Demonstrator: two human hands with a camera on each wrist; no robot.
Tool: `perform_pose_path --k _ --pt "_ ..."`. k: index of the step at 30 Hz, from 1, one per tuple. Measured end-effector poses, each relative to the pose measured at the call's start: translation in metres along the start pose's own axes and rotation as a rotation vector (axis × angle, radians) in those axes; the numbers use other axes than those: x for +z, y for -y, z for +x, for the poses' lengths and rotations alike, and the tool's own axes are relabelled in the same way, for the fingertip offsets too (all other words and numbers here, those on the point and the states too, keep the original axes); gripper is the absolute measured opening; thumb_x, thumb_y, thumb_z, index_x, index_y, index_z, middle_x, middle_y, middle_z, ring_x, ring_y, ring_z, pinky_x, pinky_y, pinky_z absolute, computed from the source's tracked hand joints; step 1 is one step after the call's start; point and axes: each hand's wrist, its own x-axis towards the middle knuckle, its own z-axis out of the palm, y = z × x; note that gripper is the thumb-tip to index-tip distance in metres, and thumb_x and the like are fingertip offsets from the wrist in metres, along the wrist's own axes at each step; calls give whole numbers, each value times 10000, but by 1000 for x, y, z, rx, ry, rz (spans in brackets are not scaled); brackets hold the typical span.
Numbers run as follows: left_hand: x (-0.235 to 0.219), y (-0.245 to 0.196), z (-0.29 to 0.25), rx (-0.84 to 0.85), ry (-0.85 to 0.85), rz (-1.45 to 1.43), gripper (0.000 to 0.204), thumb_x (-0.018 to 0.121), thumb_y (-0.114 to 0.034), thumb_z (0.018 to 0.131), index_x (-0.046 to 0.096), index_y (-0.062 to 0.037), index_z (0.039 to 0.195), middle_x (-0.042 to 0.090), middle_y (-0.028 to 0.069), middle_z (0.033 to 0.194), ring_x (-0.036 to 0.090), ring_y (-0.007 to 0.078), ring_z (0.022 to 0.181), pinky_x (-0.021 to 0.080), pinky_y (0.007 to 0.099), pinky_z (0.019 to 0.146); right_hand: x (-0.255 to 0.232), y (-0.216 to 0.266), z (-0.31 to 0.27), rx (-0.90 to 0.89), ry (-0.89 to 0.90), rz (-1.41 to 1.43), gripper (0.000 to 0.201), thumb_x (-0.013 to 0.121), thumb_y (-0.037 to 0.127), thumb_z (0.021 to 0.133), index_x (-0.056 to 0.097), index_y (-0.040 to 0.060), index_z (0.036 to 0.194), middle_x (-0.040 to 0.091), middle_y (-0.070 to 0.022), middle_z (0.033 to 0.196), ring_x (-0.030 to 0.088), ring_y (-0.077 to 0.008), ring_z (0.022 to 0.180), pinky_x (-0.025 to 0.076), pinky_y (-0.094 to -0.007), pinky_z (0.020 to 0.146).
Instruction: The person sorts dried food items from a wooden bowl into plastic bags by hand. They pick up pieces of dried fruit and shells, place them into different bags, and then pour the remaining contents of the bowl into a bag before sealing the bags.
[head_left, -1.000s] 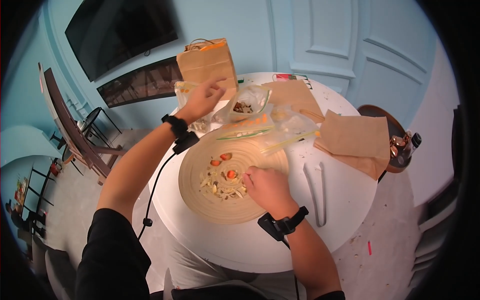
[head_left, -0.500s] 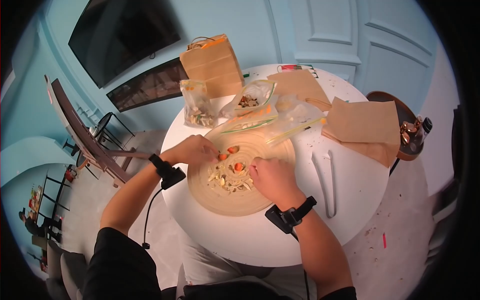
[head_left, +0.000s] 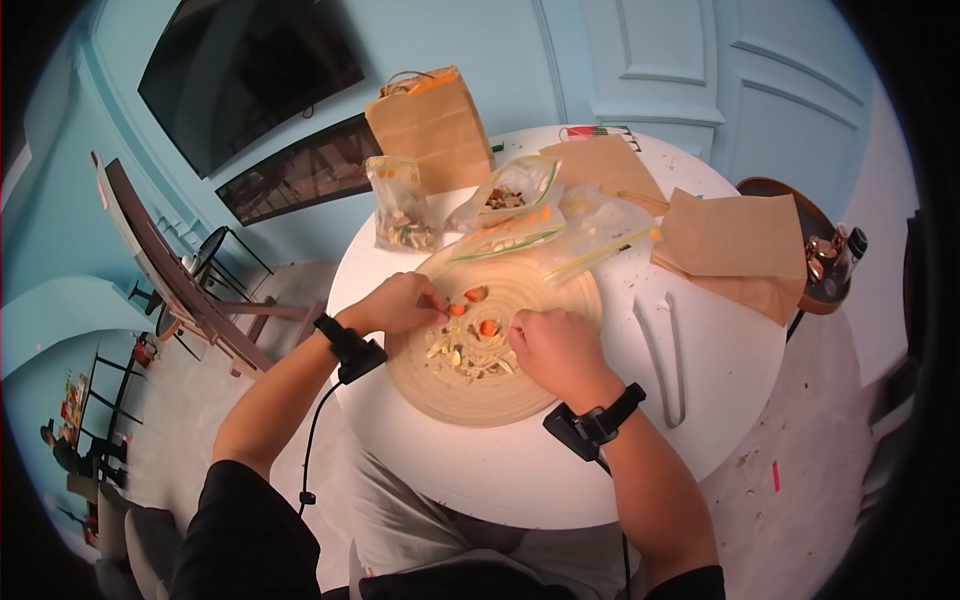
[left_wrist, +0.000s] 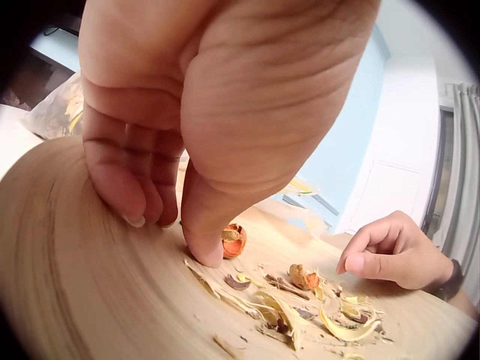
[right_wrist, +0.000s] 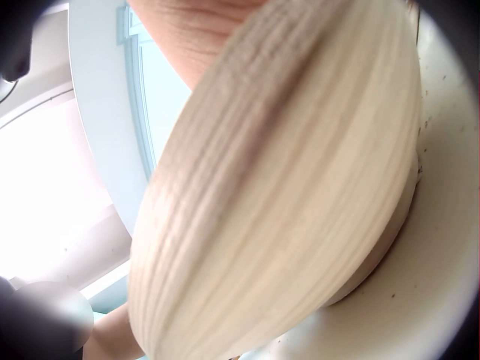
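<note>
A round ridged wooden plate (head_left: 440, 395) lies on the white table, bearing orange dried pods (head_left: 488, 328) and a scatter of pale yellow peel-like strips (left_wrist: 281, 315). My left hand (head_left: 405, 302) reaches down at the plate's left side, beside two of the pods. In the left wrist view its thumb (left_wrist: 202, 244) points to the wood near a pod; its index fingertip is hidden, so I cannot tell whether it pinches anything. My right hand (head_left: 562, 350) rests loosely curled on the plate's right part, with nothing showing in its fingers. Plate slats (right_wrist: 277, 187) fill the right wrist view.
Behind the plate stand clear zip bags (head_left: 405, 215) of dried bits and a brown paper bag (head_left: 430, 140). Metal tongs (head_left: 660, 360) lie to the right, near folded brown paper (head_left: 735, 240). A dark side tray (head_left: 820, 290) holds bottles.
My left hand has come down from above the bags at the back to the plate's left side, its fingers now pointing at the wood. The right hand keeps its place on the plate.
</note>
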Motion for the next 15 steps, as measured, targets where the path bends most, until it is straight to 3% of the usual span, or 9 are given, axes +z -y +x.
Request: perform_pose_path --k 11,14,15 --pt "2 6 -5 8 -41 -80 195 790 -176 837 756 -24 953 740 80 813 691 197 737 539 328 724 -1 1 -1 -15 -3 14 261 617 264 963 718 50 852 703 -184 751 703 -378 739 553 -480 692" --pt "2 9 -7 -90 -103 23 283 819 -248 806 744 -30 971 720 99 858 685 227 825 537 345 765 -1 1 0 -15 2 9 266 613 268 966 716 51 850 701 -185 749 700 -379 736 549 -482 689" --pt "3 10 -9 -101 -197 135 323 830 -278 791 738 -27 973 705 108 875 674 240 862 533 351 782 -1 0 0 -12 4 6 267 612 269 967 715 52 849 701 -185 748 700 -379 735 548 -483 687"
